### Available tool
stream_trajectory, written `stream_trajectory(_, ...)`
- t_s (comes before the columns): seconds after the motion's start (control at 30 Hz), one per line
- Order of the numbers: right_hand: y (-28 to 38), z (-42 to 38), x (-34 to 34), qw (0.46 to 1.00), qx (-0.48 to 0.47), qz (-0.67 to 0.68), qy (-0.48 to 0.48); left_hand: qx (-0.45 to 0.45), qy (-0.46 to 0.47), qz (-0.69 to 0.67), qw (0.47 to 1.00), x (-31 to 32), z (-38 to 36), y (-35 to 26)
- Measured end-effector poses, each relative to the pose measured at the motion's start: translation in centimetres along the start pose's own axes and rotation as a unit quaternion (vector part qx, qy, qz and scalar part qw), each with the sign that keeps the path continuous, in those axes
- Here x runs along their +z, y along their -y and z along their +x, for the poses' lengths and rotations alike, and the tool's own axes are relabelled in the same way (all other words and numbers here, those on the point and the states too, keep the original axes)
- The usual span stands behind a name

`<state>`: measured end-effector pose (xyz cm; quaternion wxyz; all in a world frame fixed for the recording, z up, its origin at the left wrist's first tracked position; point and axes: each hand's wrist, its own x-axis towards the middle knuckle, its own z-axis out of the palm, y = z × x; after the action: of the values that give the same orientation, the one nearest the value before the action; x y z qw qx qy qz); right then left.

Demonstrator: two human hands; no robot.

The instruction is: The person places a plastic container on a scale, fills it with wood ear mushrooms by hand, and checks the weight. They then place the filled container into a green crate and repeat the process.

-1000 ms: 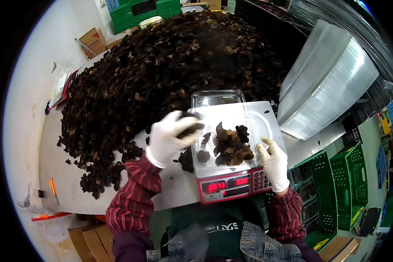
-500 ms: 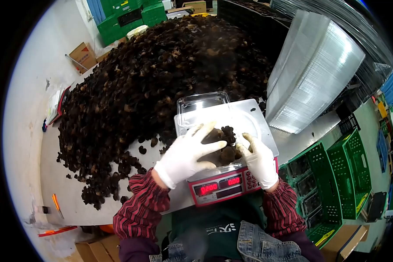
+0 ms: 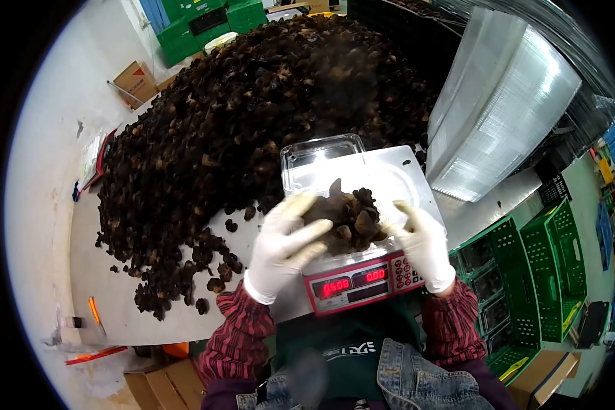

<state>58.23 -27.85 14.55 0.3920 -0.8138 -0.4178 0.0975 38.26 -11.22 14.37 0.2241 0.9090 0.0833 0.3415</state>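
Note:
Dark brown wood ear mushrooms lie heaped in a clear plastic box, whose lid stands tilted back behind them. The box rests on the metal plate of a red digital scale with lit red digits. At the heap's left edge is my left hand in a white glove, fingers spread and tips near the mushrooms. My right hand, gloved too, is at the box's right side with thumb and fingers apart. The box's lower walls are mostly hidden by hands and mushrooms.
A large mound of wood ears covers the metal table, with loose pieces at its front. Stacked clear plastic boxes stand on the right. Below them are green crates, one holding packed boxes. Cardboard boxes sit under the table.
More mushrooms now show in the box, heaped higher. My left hand has drawn back from over them, and my right hand is farther off. The scale's left digits have changed. The view has shifted slightly.

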Motion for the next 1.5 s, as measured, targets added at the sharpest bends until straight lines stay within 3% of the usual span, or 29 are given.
stream_trajectory(0.03,-0.6,-0.3,-0.3,0.998,-0.005,0.028,-0.048,-0.045,-0.055,-0.044,0.997,-0.2,-1.0,0.5)
stream_trajectory(0.07,-1.3,-0.6,-0.4,0.994,-0.009,0.056,-0.096,-0.146,-0.122,-0.056,0.980,0.0,-2.3,0.8)
stream_trajectory(0.13,-1.9,-1.3,-0.4,0.969,0.084,0.197,-0.122,-0.244,-0.188,-0.049,0.950,0.7,-5.6,3.7)
stream_trajectory(0.2,-3.1,-1.9,-0.4,0.968,0.124,0.186,-0.118,-0.325,-0.131,-0.025,0.936,2.3,-10.3,6.6)
stream_trajectory(0.27,-3.8,-2.2,-0.2,0.968,0.135,0.182,-0.105,-0.312,-0.065,0.041,0.947,5.1,-13.0,6.5)
stream_trajectory(0.33,-4.2,-2.7,0.1,0.969,0.151,0.176,-0.088,-0.229,-0.012,0.171,0.958,5.9,-13.2,5.7)
stream_trajectory(0.47,-4.4,-3.2,0.5,0.985,0.094,0.128,-0.073,-0.260,-0.079,0.042,0.961,7.0,-14.5,6.8)
stream_trajectory(0.6,-4.9,-3.6,0.5,0.986,0.092,0.119,-0.074,-0.283,-0.085,0.009,0.955,6.6,-14.9,7.0)
stream_trajectory(0.73,-5.8,-4.1,0.3,0.989,0.070,0.101,-0.082,-0.321,-0.149,-0.035,0.935,5.9,-15.5,7.7)
stream_trajectory(0.8,-5.9,-4.2,0.2,0.989,0.075,0.101,-0.081,-0.399,-0.261,-0.119,0.871,5.2,-15.5,8.5)
stream_trajectory(0.83,-5.9,-4.2,0.2,0.988,0.078,0.103,-0.079,-0.418,-0.263,-0.146,0.857,4.5,-15.4,9.1)
stream_trajectory(0.97,-6.0,-4.2,0.5,0.988,0.076,0.107,-0.083,-0.319,-0.295,-0.204,0.877,1.0,-7.8,4.3)
stream_trajectory(1.03,-6.0,-4.3,0.7,0.989,0.064,0.107,-0.078,-0.178,-0.260,-0.109,0.943,0.4,-4.4,2.2)
stream_trajectory(1.2,-5.3,-4.6,0.3,0.991,0.087,0.090,-0.052,-0.095,0.034,0.032,0.994,0.8,-0.9,0.6)
stream_trajectory(1.23,-5.5,-4.6,0.2,0.991,0.082,0.088,-0.051,-0.117,0.048,0.003,0.992,0.8,-0.9,0.7)
stream_trajectory(1.27,-5.5,-4.6,0.1,0.991,0.083,0.087,-0.054,-0.115,0.049,0.002,0.992,0.5,-0.9,0.6)
stream_trajectory(1.33,-5.6,-4.8,-0.1,0.988,0.099,0.101,-0.059,-0.164,-0.031,-0.215,0.962,-0.6,-0.9,0.3)
stream_trajectory(1.37,-5.8,-4.9,0.0,0.988,0.101,0.101,-0.059,-0.209,-0.047,-0.217,0.952,-1.3,-0.9,0.1)
stream_trajectory(1.43,-6.3,-4.7,0.3,0.991,0.068,0.081,-0.080,-0.196,-0.088,-0.154,0.964,-1.7,-1.2,1.4)
stream_trajectory(1.5,-5.3,-4.6,0.1,0.989,0.094,0.098,-0.066,-0.209,-0.120,-0.129,0.962,-1.6,-1.6,2.0)
